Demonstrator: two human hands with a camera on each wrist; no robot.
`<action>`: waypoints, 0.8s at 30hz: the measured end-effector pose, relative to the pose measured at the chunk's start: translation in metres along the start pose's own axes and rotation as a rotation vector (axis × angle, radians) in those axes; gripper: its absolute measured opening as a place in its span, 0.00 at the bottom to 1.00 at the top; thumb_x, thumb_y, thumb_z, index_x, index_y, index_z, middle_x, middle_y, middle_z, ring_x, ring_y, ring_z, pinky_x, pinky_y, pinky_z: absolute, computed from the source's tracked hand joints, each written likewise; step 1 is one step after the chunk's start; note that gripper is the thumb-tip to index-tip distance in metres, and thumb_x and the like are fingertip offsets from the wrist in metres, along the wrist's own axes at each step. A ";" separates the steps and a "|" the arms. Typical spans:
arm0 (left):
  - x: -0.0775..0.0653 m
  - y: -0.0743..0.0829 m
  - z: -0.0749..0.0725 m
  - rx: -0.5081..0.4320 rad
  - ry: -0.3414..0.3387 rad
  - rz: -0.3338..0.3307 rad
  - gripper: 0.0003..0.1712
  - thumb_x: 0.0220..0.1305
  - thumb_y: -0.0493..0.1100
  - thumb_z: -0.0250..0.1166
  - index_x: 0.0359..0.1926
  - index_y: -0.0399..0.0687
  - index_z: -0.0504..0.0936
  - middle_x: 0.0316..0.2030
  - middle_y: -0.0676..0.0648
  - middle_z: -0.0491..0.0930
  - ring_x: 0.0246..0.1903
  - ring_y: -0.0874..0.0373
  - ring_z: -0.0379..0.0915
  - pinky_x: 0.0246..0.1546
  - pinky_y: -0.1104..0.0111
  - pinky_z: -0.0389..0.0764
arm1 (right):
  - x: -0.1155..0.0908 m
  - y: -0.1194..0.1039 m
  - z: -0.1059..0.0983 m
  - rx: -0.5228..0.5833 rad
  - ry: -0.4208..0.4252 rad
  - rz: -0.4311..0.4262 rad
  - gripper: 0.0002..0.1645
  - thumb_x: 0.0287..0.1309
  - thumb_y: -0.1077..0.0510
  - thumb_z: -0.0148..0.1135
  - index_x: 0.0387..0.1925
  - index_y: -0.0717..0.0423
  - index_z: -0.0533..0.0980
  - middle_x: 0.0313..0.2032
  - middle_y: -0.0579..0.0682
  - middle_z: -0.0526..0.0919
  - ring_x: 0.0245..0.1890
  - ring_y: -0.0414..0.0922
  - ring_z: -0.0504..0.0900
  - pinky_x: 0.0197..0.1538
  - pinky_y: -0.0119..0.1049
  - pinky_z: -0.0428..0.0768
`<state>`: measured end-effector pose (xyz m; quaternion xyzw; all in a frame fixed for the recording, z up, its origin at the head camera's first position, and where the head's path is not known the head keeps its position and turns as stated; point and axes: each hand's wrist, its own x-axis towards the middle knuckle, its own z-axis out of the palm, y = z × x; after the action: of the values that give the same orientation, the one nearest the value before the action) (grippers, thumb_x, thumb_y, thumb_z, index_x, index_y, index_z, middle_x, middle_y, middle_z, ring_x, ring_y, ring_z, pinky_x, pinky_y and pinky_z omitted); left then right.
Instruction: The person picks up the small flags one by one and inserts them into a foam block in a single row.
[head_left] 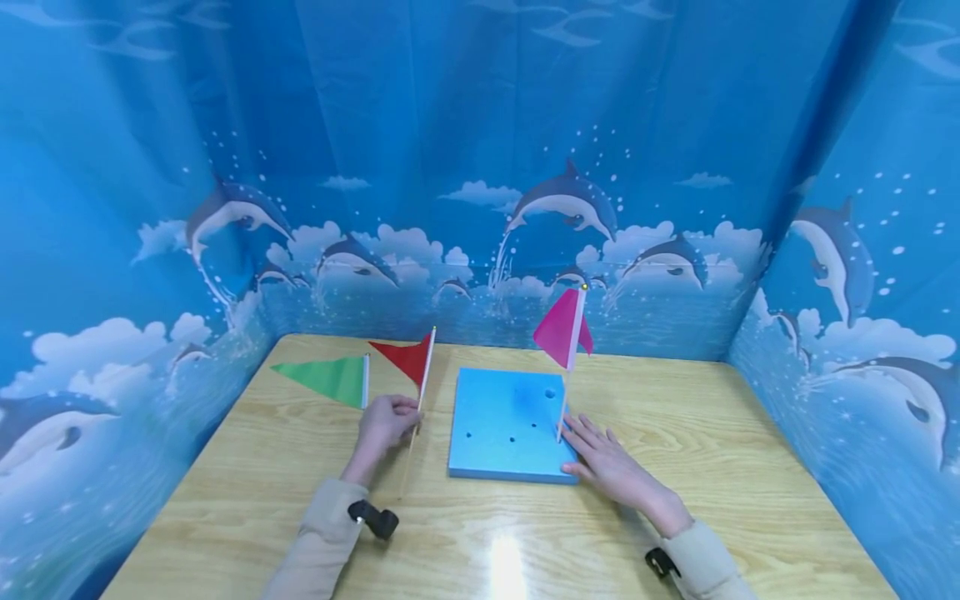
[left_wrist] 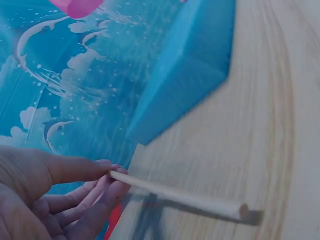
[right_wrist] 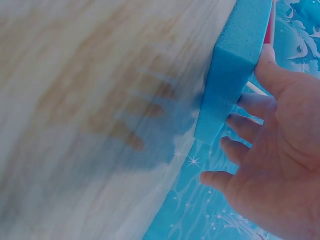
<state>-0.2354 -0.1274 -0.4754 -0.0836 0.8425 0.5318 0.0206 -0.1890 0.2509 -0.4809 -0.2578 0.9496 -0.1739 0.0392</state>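
Red flag (head_left: 411,362) left of blue block (head_left: 487,408), pinched by left hand (head_left: 386,423); right hand (head_left: 611,467), fingers outstretched, touches block; left-wrist view crops flag.

Matt, grainy foam block (right_wrist: 229,72), smooth wooden stick (left_wrist: 177,192), glossy wood-grain tabletop (head_left: 225,500)

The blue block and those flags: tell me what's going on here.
A person's left grip pinches a red flag by its stick, to the left of the blue block. A pink flag stands in the block near its right edge, where the right grip touches the block with fingers extended. Several holes in the block hold nothing. The green flag is beyond the left grip and appears to lie on the table.
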 end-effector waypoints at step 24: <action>0.000 0.055 0.030 -0.336 0.082 0.220 0.18 0.62 0.33 0.71 0.53 0.37 0.83 0.44 0.37 0.85 0.37 0.52 0.85 0.36 0.61 0.90 | -0.001 -0.002 -0.002 0.005 -0.004 -0.005 0.39 0.75 0.48 0.55 0.76 0.63 0.58 0.77 0.64 0.54 0.76 0.67 0.50 0.72 0.73 0.49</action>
<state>-0.2460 -0.0771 -0.4396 -0.0147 0.7461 0.6600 -0.0862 -0.1873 0.2502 -0.4781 -0.2604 0.9485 -0.1758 0.0410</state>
